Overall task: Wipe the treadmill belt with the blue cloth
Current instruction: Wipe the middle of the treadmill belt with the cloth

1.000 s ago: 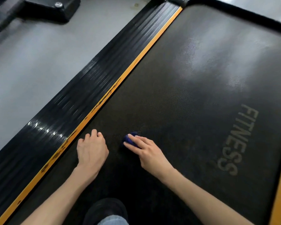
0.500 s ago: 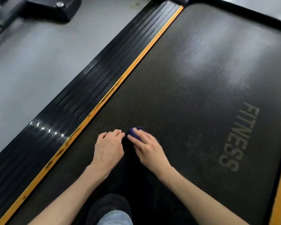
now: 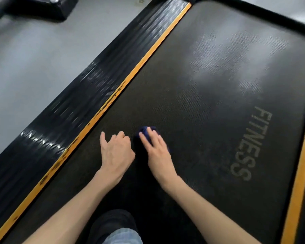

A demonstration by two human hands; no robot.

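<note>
- R grip: flat fingers press blue cloth on treadmill belt.
- L grip, just beside it: curled, holds nothing.
- Belt past the grips prob. not wiped yet.

Treadmill belt runs diagonally across most of the frame, with the side rail along its left and the floor upper left. At lower centre, on the belt, the left hand sits just beside the right hand, which lies on the cloth.
</note>
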